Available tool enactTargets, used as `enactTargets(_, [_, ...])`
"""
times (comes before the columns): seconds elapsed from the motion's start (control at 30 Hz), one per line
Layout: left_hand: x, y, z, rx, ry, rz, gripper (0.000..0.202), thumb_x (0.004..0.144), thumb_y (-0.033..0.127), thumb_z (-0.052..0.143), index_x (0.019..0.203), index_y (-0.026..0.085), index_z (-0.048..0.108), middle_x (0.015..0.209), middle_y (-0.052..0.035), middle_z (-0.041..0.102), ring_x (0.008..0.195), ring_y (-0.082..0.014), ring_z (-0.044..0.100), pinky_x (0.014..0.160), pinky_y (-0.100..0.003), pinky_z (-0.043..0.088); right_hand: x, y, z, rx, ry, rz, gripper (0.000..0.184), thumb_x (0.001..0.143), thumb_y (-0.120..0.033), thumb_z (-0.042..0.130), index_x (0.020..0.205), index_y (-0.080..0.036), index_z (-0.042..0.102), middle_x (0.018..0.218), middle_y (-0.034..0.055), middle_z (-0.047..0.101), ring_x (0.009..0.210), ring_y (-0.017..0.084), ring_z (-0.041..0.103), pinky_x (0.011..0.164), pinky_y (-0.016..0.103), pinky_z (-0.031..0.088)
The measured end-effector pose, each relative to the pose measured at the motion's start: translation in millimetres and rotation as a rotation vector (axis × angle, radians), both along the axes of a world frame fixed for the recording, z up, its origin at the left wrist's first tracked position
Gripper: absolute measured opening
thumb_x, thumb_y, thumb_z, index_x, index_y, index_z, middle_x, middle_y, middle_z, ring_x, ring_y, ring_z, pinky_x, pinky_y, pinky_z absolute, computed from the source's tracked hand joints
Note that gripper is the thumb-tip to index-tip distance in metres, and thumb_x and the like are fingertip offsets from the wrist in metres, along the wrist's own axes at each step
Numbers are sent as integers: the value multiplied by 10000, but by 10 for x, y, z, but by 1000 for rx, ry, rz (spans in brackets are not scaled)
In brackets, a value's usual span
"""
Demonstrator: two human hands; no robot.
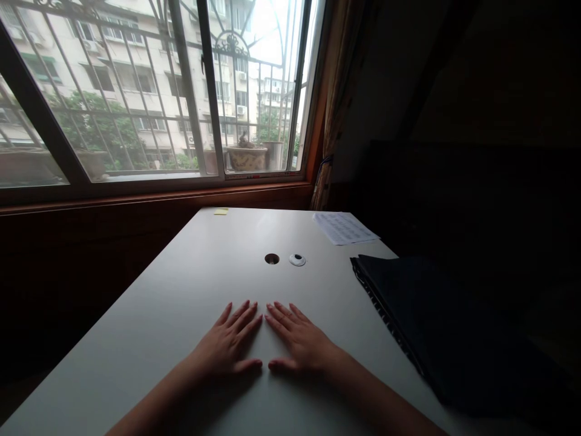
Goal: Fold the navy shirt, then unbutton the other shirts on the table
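Observation:
My left hand (230, 340) lies flat on the white table (172, 303), palm down with its fingers spread. Beside it, my right hand (300, 338) rests the same way, fingers pointing forward and slightly inward. A narrow gap separates the two hands at the fingertips and thumbs. Neither hand holds anything. Beyond the fingertips, a round hole (272, 259) is cut into the tabletop. Just to its right sits a small white round cover (297, 260) with a dark opening in it.
Dark folded fabric (422, 315) covers the table's right side. Printed sheets of paper (345, 228) lie at the far right corner, and a yellow sticky note (221, 211) at the far left. Behind the table are a barred window (213, 91) and a tied curtain (333, 115).

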State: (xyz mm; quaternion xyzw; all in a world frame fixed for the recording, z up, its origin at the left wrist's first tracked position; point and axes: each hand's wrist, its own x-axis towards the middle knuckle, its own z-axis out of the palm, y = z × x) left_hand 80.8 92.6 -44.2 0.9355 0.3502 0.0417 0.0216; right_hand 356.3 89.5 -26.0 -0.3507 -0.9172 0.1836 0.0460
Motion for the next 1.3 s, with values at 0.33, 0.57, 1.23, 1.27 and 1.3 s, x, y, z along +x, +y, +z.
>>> enactTargets(0.33, [58, -21, -15, -1, 28, 36, 891, 924, 761, 324, 1593, 287, -26, 1661, -80, 62, 1532, -353, 116, 1228, -588, 76, -14, -24, -22, 27, -13, -20, 916, 912, -762, 383, 1607, -251, 76, 1670, 54, 34, 1545, 294, 36, 1252, 517, 12])
enactTargets(0.57, [77, -39, -15, 19, 17, 39, 888, 925, 760, 323, 1597, 285, -14, 1662, -79, 92, 1531, -353, 128, 1228, -578, 81, -21, -14, -68, 39, -11, -21, 918, 907, -774, 375, 1607, -252, 91, 1671, 44, 34, 1547, 286, 34, 1254, 509, 4])
enactTargets(1.23, [72, -27, -48, 19, 15, 39, 887, 924, 762, 327, 1600, 280, 14, 1659, -86, 90, 1531, -350, 123, 1229, -574, 86, -25, 2, -125, 77, -23, -23, 905, 919, -745, 403, 1609, -255, 84, 1672, 55, 50, 1544, 294, 66, 1253, 516, 22])
enactTargets(1.27, [70, -27, -49, 17, 16, 40, 889, 923, 763, 326, 1600, 279, 14, 1659, -87, 89, 1531, -351, 121, 1228, -576, 88, -26, 1, -126, 80, -23, -24, 908, 918, -747, 401, 1609, -254, 81, 1672, 56, 47, 1544, 293, 63, 1253, 517, 22])
enactTargets(1.3, [69, -28, -50, 16, 17, 40, 889, 923, 764, 324, 1601, 278, 15, 1659, -88, 86, 1531, -351, 120, 1228, -577, 89, -27, 0, -127, 83, -23, -24, 911, 917, -748, 400, 1609, -251, 78, 1672, 56, 45, 1545, 292, 60, 1253, 517, 22])
